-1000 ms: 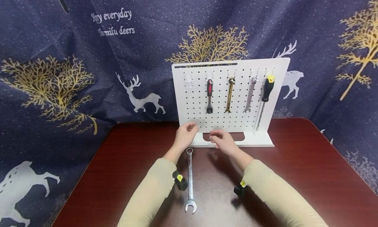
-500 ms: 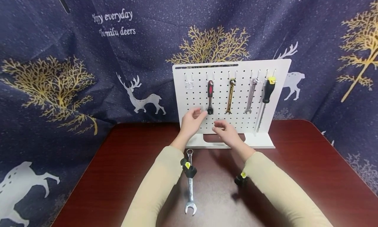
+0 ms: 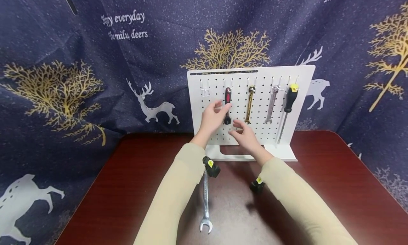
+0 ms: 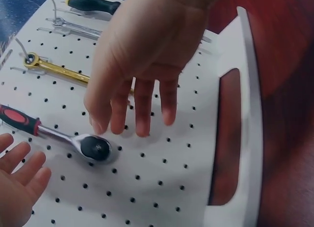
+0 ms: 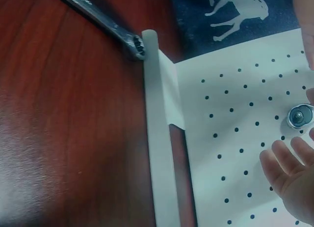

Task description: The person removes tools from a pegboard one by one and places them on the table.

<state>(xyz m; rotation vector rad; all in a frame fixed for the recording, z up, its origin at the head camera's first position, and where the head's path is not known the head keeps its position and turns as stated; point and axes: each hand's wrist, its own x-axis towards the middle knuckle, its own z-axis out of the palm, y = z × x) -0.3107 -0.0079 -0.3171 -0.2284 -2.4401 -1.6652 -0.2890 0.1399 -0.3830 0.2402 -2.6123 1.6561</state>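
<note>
A ratchet wrench with a black-and-red handle hangs on the white pegboard. My left hand is beside it on the left, its thumb overlapping the shaft in the head view. In the left wrist view, the fingers of that left hand lie apart from the ratchet's handle. Just below and right of the ratchet head, my right hand is raised with relaxed fingers. Neither hand holds anything. The right wrist view shows the right hand's fingers spread near the ratchet head.
A large combination wrench lies on the dark red table, partly under my left wrist. Further right on the board hang a gold wrench, a silver wrench and a black-and-yellow screwdriver. A hook without a tool is at its left.
My left hand has risen from the board's base up to the ratchet wrench, moving slightly right. My right hand has gone up a little, near the ratchet head.
</note>
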